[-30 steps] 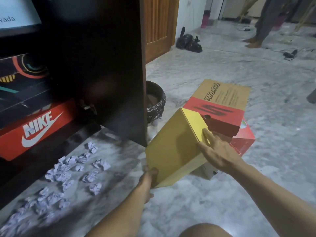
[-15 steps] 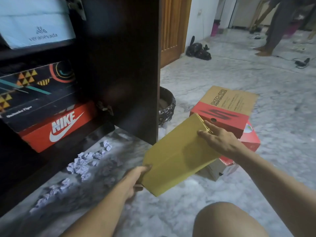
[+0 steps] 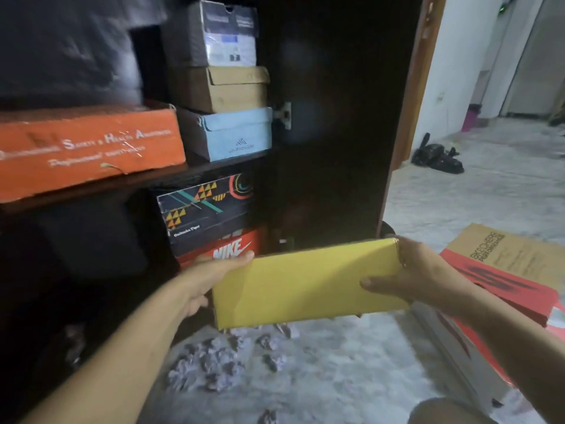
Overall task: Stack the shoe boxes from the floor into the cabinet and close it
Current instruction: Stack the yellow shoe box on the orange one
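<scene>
Fingers of both hands gripping yellow box [image 3: 308,286] ends, before open cabinet [image 3: 330,117]

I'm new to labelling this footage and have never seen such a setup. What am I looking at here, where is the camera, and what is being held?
There is no machine: a person wears one wide-angle camera on the head, looking forward and down at their own bare hands. The left hand and right hand grip the two ends of a yellow shoe box, lifted before the open cabinet. Inside, a Nike box lies under a patterned box. On the floor lie crumpled paper balls and a Skechers box.
</scene>
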A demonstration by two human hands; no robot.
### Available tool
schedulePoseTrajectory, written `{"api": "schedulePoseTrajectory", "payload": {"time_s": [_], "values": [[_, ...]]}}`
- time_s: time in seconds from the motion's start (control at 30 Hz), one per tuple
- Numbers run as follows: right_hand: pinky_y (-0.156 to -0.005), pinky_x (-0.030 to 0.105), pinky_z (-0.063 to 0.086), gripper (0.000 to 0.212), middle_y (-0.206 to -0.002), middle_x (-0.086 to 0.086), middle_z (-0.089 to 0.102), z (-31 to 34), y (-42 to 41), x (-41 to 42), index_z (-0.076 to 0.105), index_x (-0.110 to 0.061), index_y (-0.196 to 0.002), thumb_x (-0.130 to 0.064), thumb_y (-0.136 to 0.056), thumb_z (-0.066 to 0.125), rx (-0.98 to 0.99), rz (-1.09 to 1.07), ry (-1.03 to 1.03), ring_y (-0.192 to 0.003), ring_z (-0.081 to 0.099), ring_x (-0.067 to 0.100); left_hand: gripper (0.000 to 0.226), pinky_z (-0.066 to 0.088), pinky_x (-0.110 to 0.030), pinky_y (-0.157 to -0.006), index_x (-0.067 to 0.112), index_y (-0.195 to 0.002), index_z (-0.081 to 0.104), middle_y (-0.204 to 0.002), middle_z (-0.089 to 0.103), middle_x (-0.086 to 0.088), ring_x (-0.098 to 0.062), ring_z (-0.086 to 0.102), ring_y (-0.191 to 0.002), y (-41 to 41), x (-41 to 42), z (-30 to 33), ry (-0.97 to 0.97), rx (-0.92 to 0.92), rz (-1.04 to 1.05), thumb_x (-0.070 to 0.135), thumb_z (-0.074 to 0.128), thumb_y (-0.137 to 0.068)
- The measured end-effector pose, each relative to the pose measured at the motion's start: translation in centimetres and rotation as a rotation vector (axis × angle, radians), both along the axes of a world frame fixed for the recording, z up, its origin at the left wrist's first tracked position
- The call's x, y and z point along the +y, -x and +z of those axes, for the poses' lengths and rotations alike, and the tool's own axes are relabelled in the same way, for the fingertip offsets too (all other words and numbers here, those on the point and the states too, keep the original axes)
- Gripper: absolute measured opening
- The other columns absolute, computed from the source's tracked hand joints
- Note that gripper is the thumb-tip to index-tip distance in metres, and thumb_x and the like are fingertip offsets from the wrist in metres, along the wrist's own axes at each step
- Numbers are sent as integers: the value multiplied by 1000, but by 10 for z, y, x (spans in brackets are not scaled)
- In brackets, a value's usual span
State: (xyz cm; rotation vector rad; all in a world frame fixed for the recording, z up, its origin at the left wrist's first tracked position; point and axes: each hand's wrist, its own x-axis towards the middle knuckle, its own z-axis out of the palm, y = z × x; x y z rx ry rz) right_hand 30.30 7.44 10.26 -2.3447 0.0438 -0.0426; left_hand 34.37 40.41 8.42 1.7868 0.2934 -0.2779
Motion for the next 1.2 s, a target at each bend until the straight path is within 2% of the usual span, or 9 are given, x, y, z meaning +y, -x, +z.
{"api": "schedulePoseTrajectory", "payload": {"time_s": [0.1,0.2,0.3,0.47,0.57,0.67,0.83,0.97,1.2], "values": [[-78,43,59,106,-109,-10,53,26,-14,33,36,-36,-140,-41,-51,92,-128,55,-34,-99,58,17,103,47,-40,-91,19,-112,63,-110,70,-2,-20,64,-104,13,32,48,-24,-209,115,68,87,-25],[-77,44,59,103,-110,-12,52,57,-27,64,36,-44,-135,-46,-48,91,-281,132,-103,-98,58,16,52,47,-24,-63,22,-92,59,-93,70,3,-9,65,-80,28,53,96,-17,-456,217,29,93,-53],[-77,47,59,102,-117,-7,54,90,-38,90,40,-49,-131,-47,-42,91,-429,198,-223,-102,59,21,42,49,-13,-51,20,-92,61,-88,71,5,1,66,-64,37,75,135,-51,-634,285,7,87,-63],[-75,48,59,98,-121,1,57,140,-63,134,43,-47,-132,-32,-49,93,-599,312,-344,-104,61,25,68,55,-23,-67,14,-120,57,-104,70,-1,-11,67,-86,43,111,189,-33,-824,442,9,89,-60],[-77,47,59,94,-118,2,60,162,-89,164,45,-38,-134,-21,-55,93,-646,337,-379,-103,62,24,95,56,-42,-85,24,-124,52,-113,65,-1,-21,65,-100,34,130,207,-85,-862,585,39,94,-41],[-79,46,59,91,-114,3,63,178,-116,197,46,-35,-132,-21,-56,93,-654,366,-403,-102,64,22,115,52,-46,-93,26,-129,48,-119,62,1,-23,62,-107,25,149,221,-183,-900,719,55,83,-23],[-75,40,58,93,-115,6,59,197,-156,248,42,-26,-138,-16,-60,92,-668,394,-371,-99,62,26,113,45,-48,-101,21,-141,33,-135,50,-7,-29,49,-125,-4,174,233,-188,-939,899,38,86,-43],[-60,23,45,78,-101,2,57,200,-184,283,43,-26,-130,-14,-67,87,-664,368,-290,-83,56,15,104,34,-45,-111,12,-149,23,-151,36,-11,-31,32,-139,-39,187,227,-159,-950,1052,20,86,-67],[-79,43,54,79,-103,4,66,207,-211,319,38,-36,-127,-30,-64,86,-711,250,-280,-91,63,28,80,31,-46,-111,17,-143,36,-144,44,-9,-30,35,-135,-75,201,215,-326,-1115,1232,13,75,-74]]}}
